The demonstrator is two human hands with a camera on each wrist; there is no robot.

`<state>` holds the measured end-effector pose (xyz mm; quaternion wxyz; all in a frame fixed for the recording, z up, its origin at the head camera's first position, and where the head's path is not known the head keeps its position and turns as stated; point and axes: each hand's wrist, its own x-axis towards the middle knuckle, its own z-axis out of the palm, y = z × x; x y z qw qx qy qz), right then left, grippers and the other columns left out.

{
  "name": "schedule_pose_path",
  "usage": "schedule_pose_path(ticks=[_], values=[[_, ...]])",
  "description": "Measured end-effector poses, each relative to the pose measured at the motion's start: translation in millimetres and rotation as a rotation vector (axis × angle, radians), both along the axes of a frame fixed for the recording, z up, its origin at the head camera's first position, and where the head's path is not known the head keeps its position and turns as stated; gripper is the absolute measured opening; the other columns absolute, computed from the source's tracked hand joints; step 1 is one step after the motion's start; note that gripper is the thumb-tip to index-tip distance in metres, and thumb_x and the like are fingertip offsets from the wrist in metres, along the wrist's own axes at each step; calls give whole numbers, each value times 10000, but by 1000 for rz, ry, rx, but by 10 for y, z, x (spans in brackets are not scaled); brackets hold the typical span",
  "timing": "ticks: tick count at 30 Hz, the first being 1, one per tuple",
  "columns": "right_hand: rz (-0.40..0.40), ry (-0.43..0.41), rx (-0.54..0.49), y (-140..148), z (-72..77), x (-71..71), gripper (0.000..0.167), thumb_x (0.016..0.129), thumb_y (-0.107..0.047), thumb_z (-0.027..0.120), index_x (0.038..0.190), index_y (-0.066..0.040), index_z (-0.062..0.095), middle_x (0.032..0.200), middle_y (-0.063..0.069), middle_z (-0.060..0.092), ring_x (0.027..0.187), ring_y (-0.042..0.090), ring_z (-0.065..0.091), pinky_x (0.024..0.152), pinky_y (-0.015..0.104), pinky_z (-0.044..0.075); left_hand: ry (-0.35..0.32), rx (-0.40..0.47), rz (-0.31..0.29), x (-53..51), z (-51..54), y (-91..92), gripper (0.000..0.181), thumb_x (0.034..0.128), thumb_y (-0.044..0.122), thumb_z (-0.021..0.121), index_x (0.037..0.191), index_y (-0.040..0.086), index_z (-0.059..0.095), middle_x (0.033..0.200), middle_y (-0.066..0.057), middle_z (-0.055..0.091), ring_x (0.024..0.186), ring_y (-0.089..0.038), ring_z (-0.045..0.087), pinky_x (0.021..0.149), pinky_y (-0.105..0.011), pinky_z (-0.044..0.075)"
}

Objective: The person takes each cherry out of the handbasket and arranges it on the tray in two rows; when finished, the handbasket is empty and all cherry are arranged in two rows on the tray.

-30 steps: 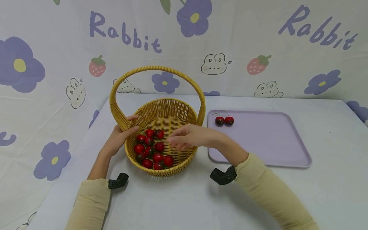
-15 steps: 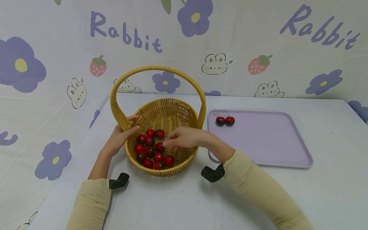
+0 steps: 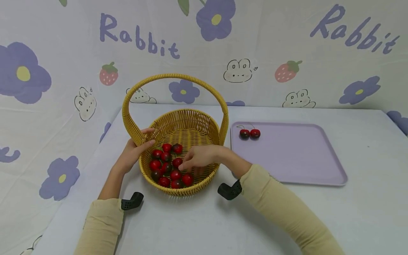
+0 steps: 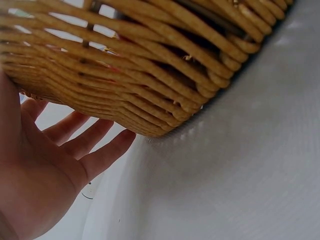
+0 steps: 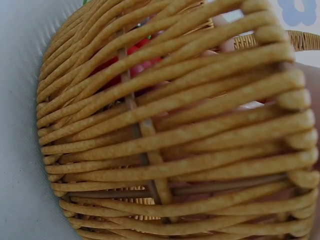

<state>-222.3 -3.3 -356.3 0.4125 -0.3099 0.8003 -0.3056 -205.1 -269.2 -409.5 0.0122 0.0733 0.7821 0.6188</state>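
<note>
The yellow wicker basket (image 3: 183,191) with its tall arched handle holds several dark red cherries (image 3: 164,164), gathered at its left and front. At the basket's left side my left hand (image 3: 129,154) holds the wall by the handle's foot, thumb over the rim; the left wrist view shows its fingers (image 4: 107,152) against the outside weave. My right hand (image 3: 204,156) reaches in over the right rim, its fingertips close above the cherries in the middle. Whether they touch one cannot be seen. In the right wrist view the basket wall (image 5: 175,125) hides most of that hand.
A lilac tray (image 3: 293,156) lies right of the basket on the white table (image 3: 178,226). Two stemmed cherries (image 3: 250,134) sit in its far left corner. Behind the table hangs a patterned cloth (image 3: 204,46). The basket's handle (image 3: 175,76) arches above the opening.
My right hand has moved slightly left, down and nearer to me inside the basket, coming close to the middle cherries. My left hand and the basket have stayed in place.
</note>
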Motion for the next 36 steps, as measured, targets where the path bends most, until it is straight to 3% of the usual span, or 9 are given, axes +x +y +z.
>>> schedule_pose_path(ticks=[6, 14, 21, 29, 36], values=[[52, -34, -1, -23, -41, 1, 179, 916, -239, 654, 995, -91, 716, 878, 25, 638, 776, 186, 641, 703, 292, 540, 1, -3, 1, 0, -2, -3, 501, 943, 206, 594, 1383, 30, 431, 1450, -156, 371, 1328, -321, 344, 1069, -531, 257], [130, -21, 40, -58, -52, 20, 137, 872, -183, 706, 980, -97, 702, 887, 28, 656, 764, 163, 641, 699, 280, 535, 3, -5, 3, -1, -5, -5, 504, 941, 212, 596, 1382, 30, 432, 1450, -158, 372, 1326, -326, 348, 1064, -536, 265], [195, 118, 72, -85, -70, 41, 139, 838, -189, 747, 960, -133, 710, 846, -8, 626, 759, 100, 561, 684, 234, 481, 10, -1, 0, 0, 0, 0, 500, 942, 211, 595, 1379, 28, 435, 1451, -160, 374, 1321, -332, 357, 1060, -538, 271], [220, 166, 85, -66, -32, 29, 131, 837, -173, 747, 957, -145, 703, 864, -21, 622, 815, 111, 537, 714, 234, 471, 7, 2, -4, -1, -3, 0, 496, 942, 205, 594, 1378, 30, 435, 1449, -160, 374, 1323, -329, 352, 1063, -541, 262], [224, 232, 96, 7, 93, -5, 242, 864, -138, 714, 1100, -110, 672, 983, -20, 613, 939, 134, 542, 818, 243, 468, 10, -1, -1, -6, -8, -3, 494, 940, 200, 598, 1377, 32, 439, 1440, -158, 385, 1317, -331, 360, 1058, -547, 268]])
